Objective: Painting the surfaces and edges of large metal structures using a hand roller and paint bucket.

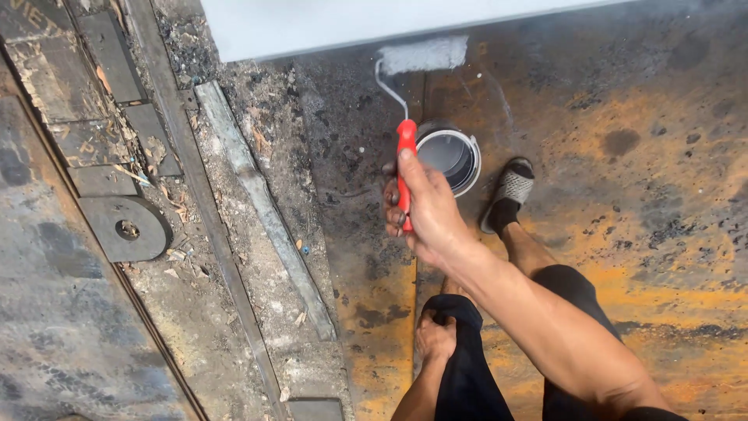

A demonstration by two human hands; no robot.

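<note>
- Right now I'm crouching over a rusty, soot-streaked steel floor [662, 195], orange patches running off ahead of me, with a freshly grey-painted area [351, 23] starting at the top edge.
- Off to my left, gritty rails and a long grey metal strip [261, 203] are lying in the debris, with a round metal disc [127, 228] further out.
- My right hand [425, 206] is gripping the red handle of the paint roller [409, 117], fingers clenched around it, thumb pressing along the top.
- I'm holding the roller's grey sleeve [422, 54] right at the border of the painted area, touching or just above the floor; I can't tell which.
- The open paint can [450, 156] is sitting just beside my roller hand, between the handle and my sandalled foot [508, 191].
- My left hand [435, 337] is resting curled on my knee, holding nothing but the dark trouser cloth.
- My worry: the can is sitting so near my wrist and toes that a careless backstroke or a shifting foot could tip it.
- Loose grit near the strip could also be getting picked up by a wet sleeve.
</note>
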